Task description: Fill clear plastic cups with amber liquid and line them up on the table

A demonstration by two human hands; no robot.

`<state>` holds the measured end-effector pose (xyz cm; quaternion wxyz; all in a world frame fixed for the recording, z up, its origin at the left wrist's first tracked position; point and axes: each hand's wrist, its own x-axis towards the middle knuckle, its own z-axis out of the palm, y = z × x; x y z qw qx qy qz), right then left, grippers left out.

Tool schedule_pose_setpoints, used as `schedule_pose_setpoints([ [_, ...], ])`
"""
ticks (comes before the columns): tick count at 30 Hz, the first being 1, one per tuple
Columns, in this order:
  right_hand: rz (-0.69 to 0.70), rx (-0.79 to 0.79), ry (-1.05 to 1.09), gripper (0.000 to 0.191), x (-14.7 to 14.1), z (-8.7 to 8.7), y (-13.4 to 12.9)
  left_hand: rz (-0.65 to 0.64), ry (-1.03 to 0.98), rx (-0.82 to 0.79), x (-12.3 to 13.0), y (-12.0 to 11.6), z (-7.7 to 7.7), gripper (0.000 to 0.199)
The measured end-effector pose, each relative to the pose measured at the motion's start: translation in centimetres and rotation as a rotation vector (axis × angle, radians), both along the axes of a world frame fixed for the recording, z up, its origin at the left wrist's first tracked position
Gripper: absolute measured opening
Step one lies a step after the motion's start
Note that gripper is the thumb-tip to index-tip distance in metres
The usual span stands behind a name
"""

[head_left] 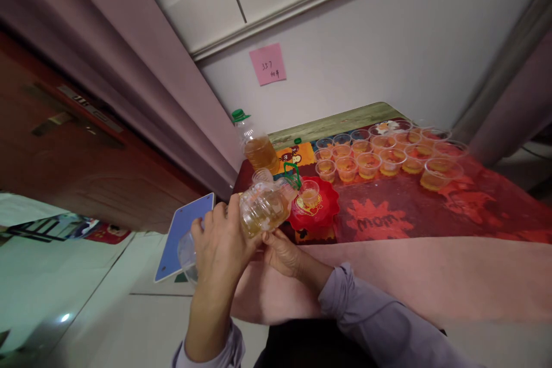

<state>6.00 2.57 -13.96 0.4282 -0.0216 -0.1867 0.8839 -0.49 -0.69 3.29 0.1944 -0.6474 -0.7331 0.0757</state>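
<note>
A clear plastic bottle (265,207) of yellowish liquid is tilted, its neck pointing right toward a small clear cup (309,194). My left hand (224,236) is wrapped round the bottle's body. Under the bottle near its shoulder, my right hand (282,252) supports it with curled fingers. A green carry ring (292,174) hangs at the bottle's neck. The cup stands on a red scalloped plate (321,219) and has some liquid in it. Whether liquid is flowing from the mouth is too unclear to see.
Rows of clear cups (368,165) with yellow liquid stand on the right of the red patterned table (414,227). A second bottle (261,152), green-capped, stands at the back left. A loose green cap (297,140) lies near the wall. A blue board (185,230) is left of the table.
</note>
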Motion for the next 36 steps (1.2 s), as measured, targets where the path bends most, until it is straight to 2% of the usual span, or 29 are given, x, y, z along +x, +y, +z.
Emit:
schedule_pose_setpoints([
  [25, -0.003, 0.003, 0.002, 0.063, -0.03, -0.2, 0.02, -0.001, 0.014, -0.003, 0.12, 0.0, 0.09, 0.083],
  [36, -0.014, 0.019, -0.004, 0.056, -0.06, -0.26, -0.07, 0.011, 0.019, -0.001, 0.15, 0.03, 0.01, 0.083],
])
